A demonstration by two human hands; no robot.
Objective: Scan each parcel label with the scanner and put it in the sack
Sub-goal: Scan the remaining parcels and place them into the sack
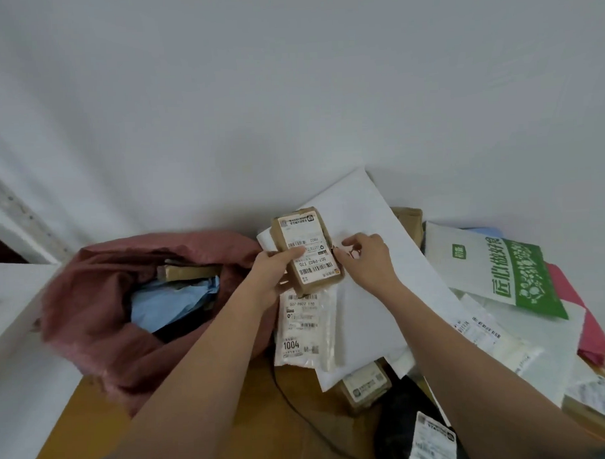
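Bare forearms, sleeveless, no rings or watch.

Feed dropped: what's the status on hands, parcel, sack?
Left hand grips brown parcel. Right hand curled beside it, contents unclear. Red sack open, unobstructed.

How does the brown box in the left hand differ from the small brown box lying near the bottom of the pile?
The held brown box is lifted in the left hand, label fully facing the camera; the lower brown box lies on the table, partly tucked under a white mailer. The held one looks larger in this view. Both are tan cardboard with white labels.
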